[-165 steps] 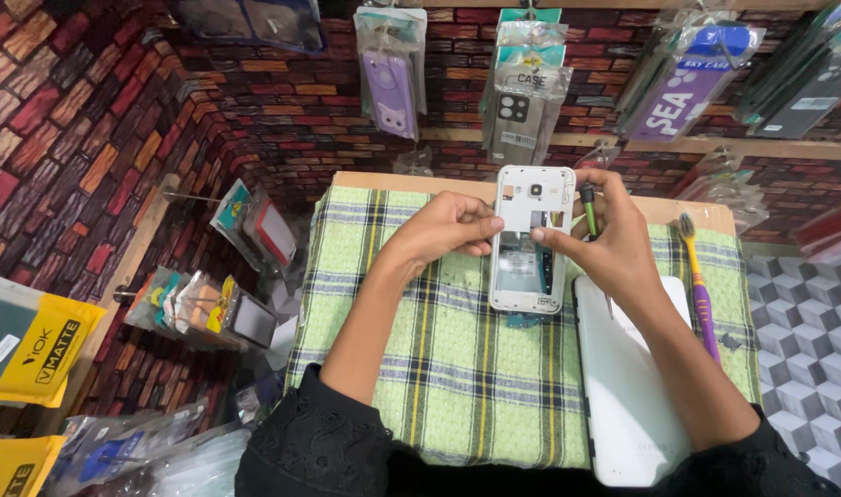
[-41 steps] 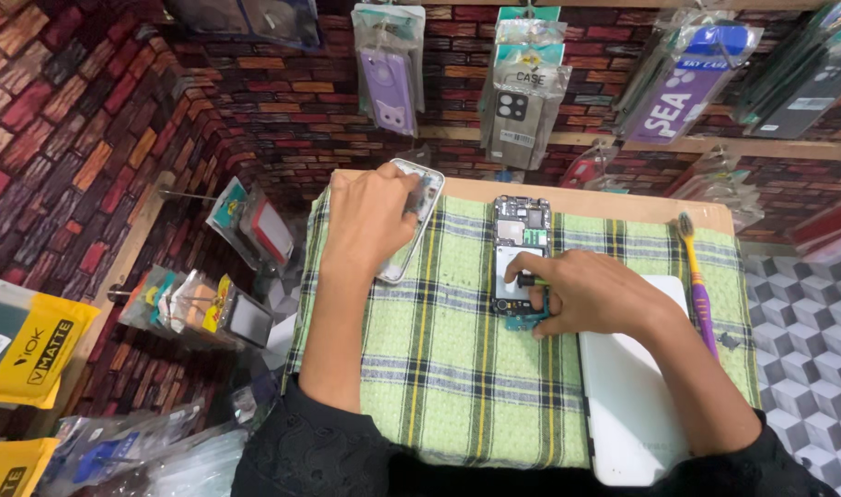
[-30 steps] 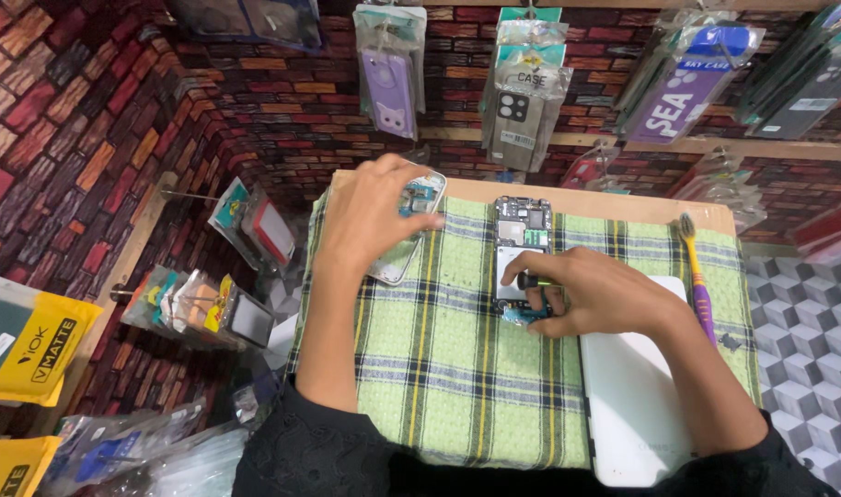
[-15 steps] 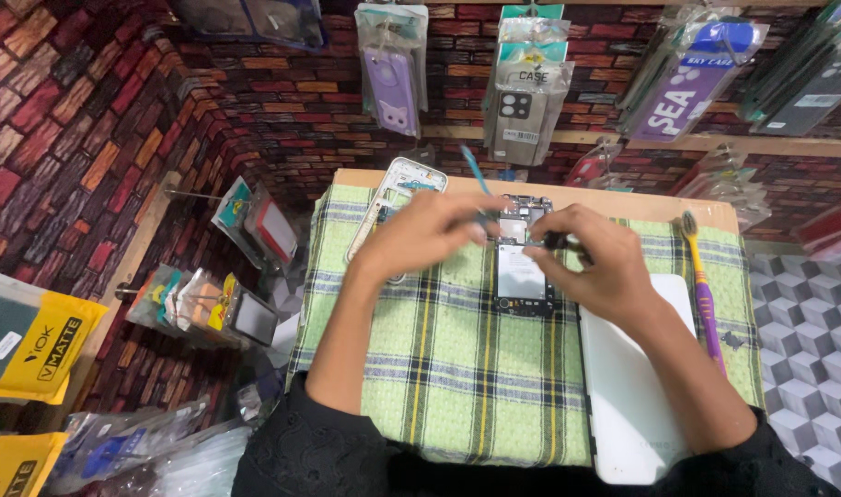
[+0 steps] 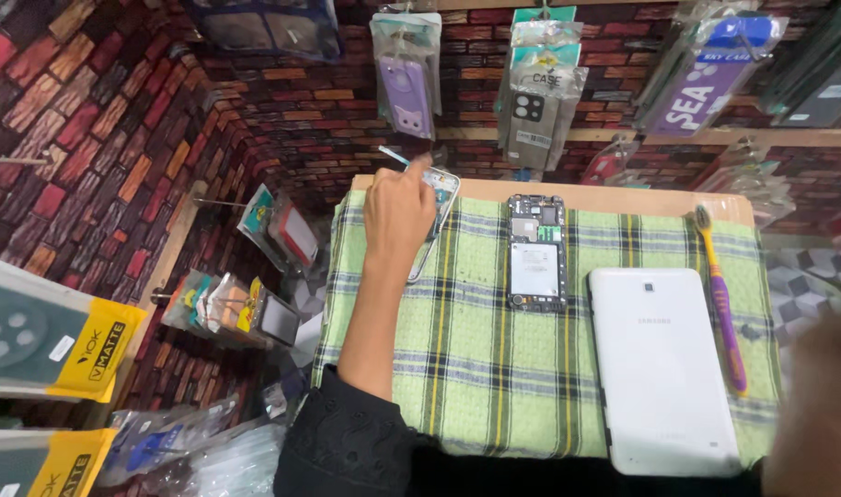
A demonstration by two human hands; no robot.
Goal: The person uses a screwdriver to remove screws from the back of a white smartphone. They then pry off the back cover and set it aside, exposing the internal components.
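Now left hand (image 5: 397, 213) off opened phone (image 5: 536, 253) (right withdrawn)

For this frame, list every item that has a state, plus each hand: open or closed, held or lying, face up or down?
Opened phone: back off, insides showing, lying flat.
Back cover: lying under left hand.
Blue tool: held by left hand.
White tablet: back up.
Toothbrush: lying flat.
Right hand: blurred, unclear.

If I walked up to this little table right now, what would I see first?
The opened phone with its insides showing lies in the middle of the green checked cloth. Right of it rests a white tablet, back up, beside a purple-and-yellow toothbrush. At the cloth's far left corner, the left hand holds a thin blue tool over a phone cover.
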